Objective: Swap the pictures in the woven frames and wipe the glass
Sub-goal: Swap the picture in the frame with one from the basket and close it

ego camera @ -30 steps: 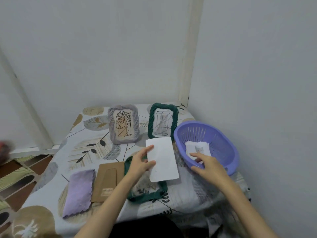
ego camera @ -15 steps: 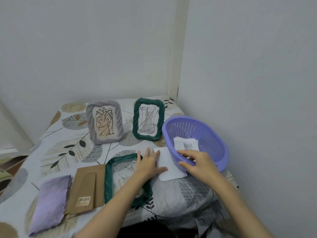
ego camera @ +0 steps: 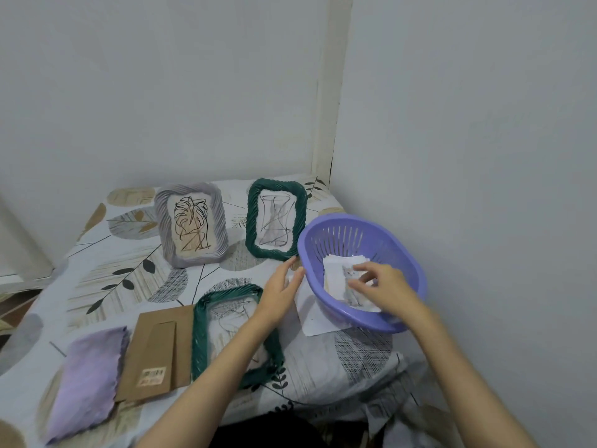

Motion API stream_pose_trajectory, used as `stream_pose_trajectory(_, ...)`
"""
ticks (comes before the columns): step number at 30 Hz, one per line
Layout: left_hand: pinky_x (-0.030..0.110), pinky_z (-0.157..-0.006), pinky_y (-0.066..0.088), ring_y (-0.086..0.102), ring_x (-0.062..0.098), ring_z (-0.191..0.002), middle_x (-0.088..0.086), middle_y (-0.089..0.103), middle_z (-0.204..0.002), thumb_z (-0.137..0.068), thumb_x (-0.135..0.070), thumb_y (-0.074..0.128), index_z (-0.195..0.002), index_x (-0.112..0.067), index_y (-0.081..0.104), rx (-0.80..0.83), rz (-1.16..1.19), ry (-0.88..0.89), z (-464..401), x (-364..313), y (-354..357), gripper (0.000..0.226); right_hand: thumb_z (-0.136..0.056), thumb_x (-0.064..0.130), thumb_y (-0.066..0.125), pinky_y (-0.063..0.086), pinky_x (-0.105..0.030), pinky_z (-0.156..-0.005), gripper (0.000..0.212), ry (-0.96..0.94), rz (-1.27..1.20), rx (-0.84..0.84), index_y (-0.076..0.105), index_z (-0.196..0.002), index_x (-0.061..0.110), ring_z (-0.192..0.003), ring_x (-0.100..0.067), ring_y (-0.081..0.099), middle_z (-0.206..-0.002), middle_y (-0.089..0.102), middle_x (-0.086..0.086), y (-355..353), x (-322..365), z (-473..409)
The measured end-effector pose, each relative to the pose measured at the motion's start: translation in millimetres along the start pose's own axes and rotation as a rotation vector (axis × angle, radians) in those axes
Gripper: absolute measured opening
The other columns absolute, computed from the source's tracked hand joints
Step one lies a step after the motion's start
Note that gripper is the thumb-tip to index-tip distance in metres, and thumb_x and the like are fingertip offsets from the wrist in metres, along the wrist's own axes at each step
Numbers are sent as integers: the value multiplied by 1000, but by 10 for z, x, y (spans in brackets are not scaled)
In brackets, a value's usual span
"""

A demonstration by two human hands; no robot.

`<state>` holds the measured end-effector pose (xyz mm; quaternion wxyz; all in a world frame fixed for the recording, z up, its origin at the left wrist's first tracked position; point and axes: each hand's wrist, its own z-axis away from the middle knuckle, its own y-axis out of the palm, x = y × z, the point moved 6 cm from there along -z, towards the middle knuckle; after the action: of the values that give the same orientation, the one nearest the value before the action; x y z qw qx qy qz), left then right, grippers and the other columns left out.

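- Head view, one camera only.
- Reaching into purple basket [ego camera: 410, 270] with right hand [ego camera: 384, 286]; fingers curling onto cat picture [ego camera: 350, 286], seemingly pinching its top edge, grip not fully resolvable.
- Cat picture lying on top of a small stack of white prints inside the basket, directly under the right fingertips.
- Extending left hand [ego camera: 281, 292] with fingers straight and relaxed, gripping nothing; fingertips resting at the near-left rim of the basket, on or just above white sheet [ego camera: 311, 321].
- White sheet lying flat on tablecloth [ego camera: 323, 376], between the two hands, its far part tucked under the basket.
- Lying face-down under the left forearm: opened green woven frame [ego camera: 202, 334], flat on the cloth.
- Just left of that frame: brown backing board [ego camera: 155, 354], barcode sticker near its front edge.
- Further left of the left arm: lilac cloth [ego camera: 87, 383], crumpled, apart from both hands.
- Standing upright beyond the left fingertips: second green frame [ego camera: 274, 218] with line drawing, close to the basket rim.
- Standing further left of it: grey woven frame [ego camera: 190, 224] with leaf drawing, well apart from both hands.
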<state>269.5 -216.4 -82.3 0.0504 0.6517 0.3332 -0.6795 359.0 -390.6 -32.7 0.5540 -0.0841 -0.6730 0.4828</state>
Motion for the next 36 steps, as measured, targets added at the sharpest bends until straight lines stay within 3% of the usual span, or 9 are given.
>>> stream_pose_trajectory(2,21,-102,26,34,10,-134,-5,38,-146,-91,-37,50,-140,-21,36,58,96,9,55,-124,24,54,-83,24,65,43,-32,-77,41,158,166,8,52,-118,6,-94,-25,54,-103,57,-13,-91,-133,-228)
stream_pose_trajectory(7,21,-104,25,31,10,-136,-5,34,-148,-83,-30,65,-139,-24,36,94,92,17,95,-162,39,64,-74,17,76,40,-27,-48,51,426,368,296,31,-96,8,-62,-21,51,-87,45,-7,66,-274,-327)
stream_pose_trajectory(13,22,-105,24,29,10,-137,-5,33,-149,-82,-31,66,-140,-26,36,98,73,5,130,-184,49,65,-80,-3,63,44,-28,-44,21,457,321,108,45,-71,1,-59,-24,59,-78,57,-11,51,-407,-407)
stream_pose_trajectory(17,25,-109,25,29,12,-138,-3,32,-150,-83,-31,65,-140,-24,35,105,53,3,140,-221,31,65,-85,2,48,46,-36,-75,17,336,345,-119,54,-101,-2,-102,-36,58,-108,56,-21,-101,-327,-374)
stream_pose_trajectory(21,16,-102,25,29,2,-130,-10,31,-143,-92,-31,51,-144,-20,24,81,88,46,200,-429,-7,60,-80,8,52,42,-33,-61,12,165,266,-285,54,-69,4,-78,-35,55,-78,58,-14,-175,-62,-235)
stream_pose_trajectory(24,14,-99,31,39,3,-125,-10,38,-137,-96,-42,32,-138,-22,31,109,386,-55,254,-601,-9,46,-85,21,58,46,-37,-72,18,-89,132,-406,72,-81,11,-93,-33,57,-95,67,-10,-129,314,-41)
stream_pose_trajectory(28,45,-92,47,59,25,-104,8,53,-126,-96,-50,23,-138,-19,32,119,915,-231,265,-686,-85,53,-81,26,66,36,-41,-93,14,-387,99,-350,74,-91,20,-116,-29,47,-125,58,-6,148,714,202)
stream_pose_trajectory(32,30,-57,56,64,20,-81,4,65,-104,-98,-16,38,-133,-14,39,11,908,-131,331,-609,-408,36,-71,68,54,27,-45,-109,48,-401,77,-198,66,-106,37,-136,-26,22,-149,29,-4,366,837,315)
stream_pose_trajectory(36,30,-58,56,62,20,-80,5,64,-103,-88,13,37,-134,-21,32,-42,756,-96,472,-419,-739,57,-87,33,59,28,-34,-108,23,-360,-283,-133,65,-108,29,-137,-18,25,-148,29,-3,445,972,368)
